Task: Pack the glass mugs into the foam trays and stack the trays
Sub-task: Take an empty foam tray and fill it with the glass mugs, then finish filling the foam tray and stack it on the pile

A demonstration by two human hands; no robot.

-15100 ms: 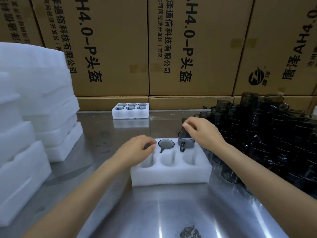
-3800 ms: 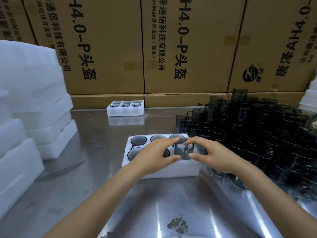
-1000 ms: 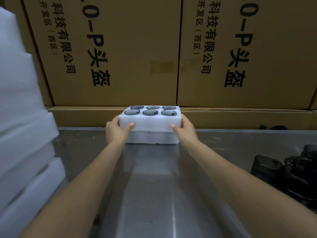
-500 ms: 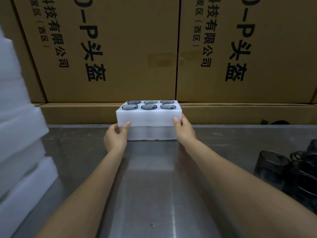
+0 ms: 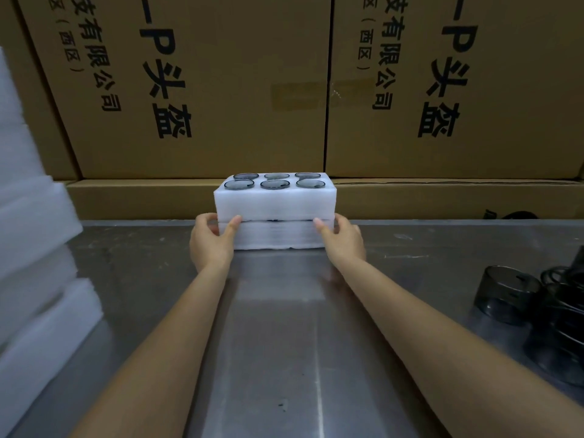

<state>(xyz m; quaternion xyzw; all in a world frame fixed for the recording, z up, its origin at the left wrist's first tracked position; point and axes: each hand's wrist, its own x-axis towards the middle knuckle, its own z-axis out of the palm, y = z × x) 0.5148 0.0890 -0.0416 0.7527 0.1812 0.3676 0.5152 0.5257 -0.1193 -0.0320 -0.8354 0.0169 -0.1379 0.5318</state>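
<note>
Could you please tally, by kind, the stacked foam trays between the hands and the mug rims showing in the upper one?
Stacked foam trays: 2, the upper tray and the lower tray
Glass mug rims in the upper tray: 6
Total: 8

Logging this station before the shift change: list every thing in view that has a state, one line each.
Top foam tray: full, six mugs seated, stacked on the lower tray.
Lower foam tray: on the steel table, contents hidden.
Left hand: fingers on the stack's left end.
Right hand: fingers on the stack's right end.
Loose glass mugs: unpacked, heaped at right.
Empty foam trays: stacked at left.
</note>
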